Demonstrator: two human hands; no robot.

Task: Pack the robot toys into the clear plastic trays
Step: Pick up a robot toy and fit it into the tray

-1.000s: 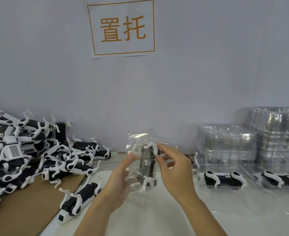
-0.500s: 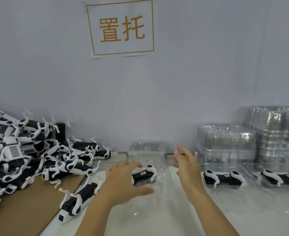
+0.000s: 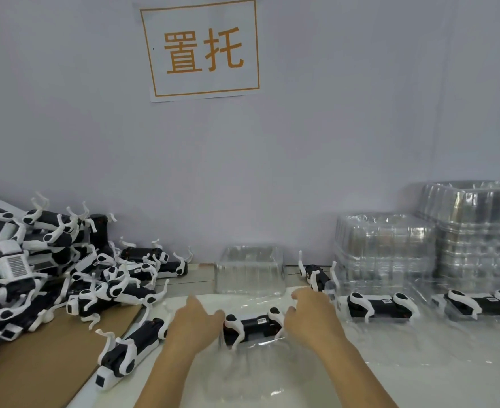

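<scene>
At lower centre of the frame we see a black-and-white robot dog toy (image 3: 253, 325) lying in a clear plastic tray (image 3: 254, 344) on the white worktop (image 3: 419, 363). Our left hand (image 3: 194, 326) and right hand (image 3: 312, 316) flank it, touching its ends. Whether their fingers grip or merely rest, we cannot tell

Both forearms enter bare from about 6 o'clock, with no sleeve, glove, watch or ring showing on either, the left hand (image 3: 194, 326) and the right hand (image 3: 312, 318) likewise uncovered, and the nails too blurred to describe.
</scene>
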